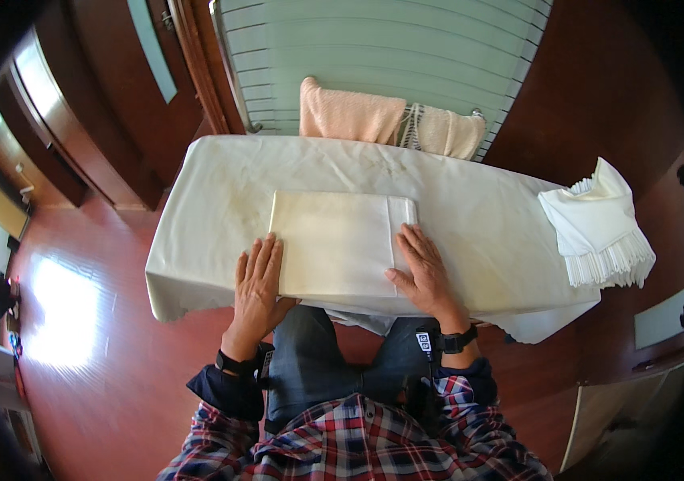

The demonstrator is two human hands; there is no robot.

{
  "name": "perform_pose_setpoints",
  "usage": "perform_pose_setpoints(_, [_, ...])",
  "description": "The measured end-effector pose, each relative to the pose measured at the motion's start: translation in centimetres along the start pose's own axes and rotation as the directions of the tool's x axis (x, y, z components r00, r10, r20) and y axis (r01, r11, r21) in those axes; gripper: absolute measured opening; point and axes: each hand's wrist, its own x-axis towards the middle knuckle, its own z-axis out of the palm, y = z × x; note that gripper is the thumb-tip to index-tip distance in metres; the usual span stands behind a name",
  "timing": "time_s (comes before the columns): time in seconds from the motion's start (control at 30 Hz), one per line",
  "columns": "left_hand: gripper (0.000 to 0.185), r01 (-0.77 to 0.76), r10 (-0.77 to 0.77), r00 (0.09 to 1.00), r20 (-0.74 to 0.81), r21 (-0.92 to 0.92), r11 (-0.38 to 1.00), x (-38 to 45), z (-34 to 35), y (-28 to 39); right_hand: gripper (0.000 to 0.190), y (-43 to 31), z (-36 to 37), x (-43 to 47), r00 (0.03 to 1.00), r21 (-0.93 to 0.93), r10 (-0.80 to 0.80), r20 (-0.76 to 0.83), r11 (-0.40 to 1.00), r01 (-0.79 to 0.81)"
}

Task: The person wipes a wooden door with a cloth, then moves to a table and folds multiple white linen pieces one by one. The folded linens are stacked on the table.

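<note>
A cream-white cloth (333, 243), folded into a flat rectangle, lies before me on a covered ironing board or narrow table (197, 222). Along its right side runs a straight seam or hem. My left hand (258, 288) rests flat at the cloth's left edge, fingers together and pointing away from me. On the right side, my right hand (423, 270) lies on the hemmed strip near the corner, its thumb spread from the fingers. Neither hand grasps anything.
A stack of folded white cloths (597, 231) sits at the board's right end, partly overhanging. Behind the board, a pink towel (348, 111) and a cream towel (450, 129) hang on a rail before a glass panel (378, 48). A dark wooden door (119, 72) stands at far left.
</note>
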Motion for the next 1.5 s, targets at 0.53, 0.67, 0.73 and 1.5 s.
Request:
perform_pose_setpoints(0.53, [0.108,0.065,-0.067,0.998,-0.016,-0.107,0.992,-4.9,-0.4,1.2,0.07,-6.2,-4.8,7.3,0.863,-0.089,-0.198,0.466,0.959,0.268])
perform_pose_setpoints(0.67, [0.11,0.1,-0.104,0.994,-0.021,-0.139,0.985,-6.3,0.0,1.6,0.071,-10.4,-0.8,11.1,0.718,0.082,-0.454,0.527,0.869,0.489])
perform_pose_setpoints(0.73, [0.111,0.105,-0.111,0.993,-0.035,-0.153,0.983,-6.5,0.3,1.4,0.072,-11.8,1.6,12.6,0.673,0.075,-0.445,0.591,0.861,0.503])
perform_pose_setpoints(1.5, [0.088,0.125,-0.122,0.992,0.036,-0.099,0.987,-5.8,0.1,1.1,0.08,-9.9,6.7,22.3,0.692,-0.069,-0.337,0.638,0.87,0.487])
